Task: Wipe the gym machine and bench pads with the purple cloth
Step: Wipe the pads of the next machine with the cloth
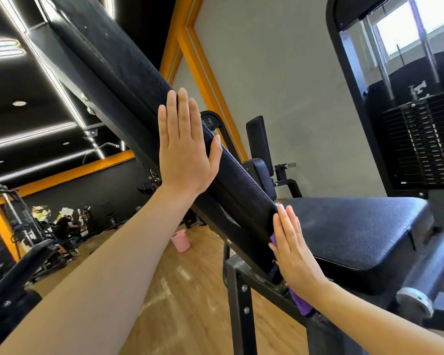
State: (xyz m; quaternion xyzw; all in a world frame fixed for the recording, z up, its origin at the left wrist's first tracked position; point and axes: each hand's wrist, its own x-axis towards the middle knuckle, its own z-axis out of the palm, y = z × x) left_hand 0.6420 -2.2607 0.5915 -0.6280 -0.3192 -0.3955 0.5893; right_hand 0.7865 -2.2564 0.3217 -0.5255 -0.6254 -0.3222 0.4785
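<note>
Purple cloth [299,302] lies pressed under the flat right hand [294,248] against the backrest pad [128,70]; left hand [183,147] flat, seemingly bracing it.

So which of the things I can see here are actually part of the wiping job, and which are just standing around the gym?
Part of the job:
- purple cloth, pressed flat under the right hand
- tilted back pad, steadied by the left hand
- seat pad

Just standing around:
- pink bucket on the floor
- weight stack
- small upright pad behind
</note>
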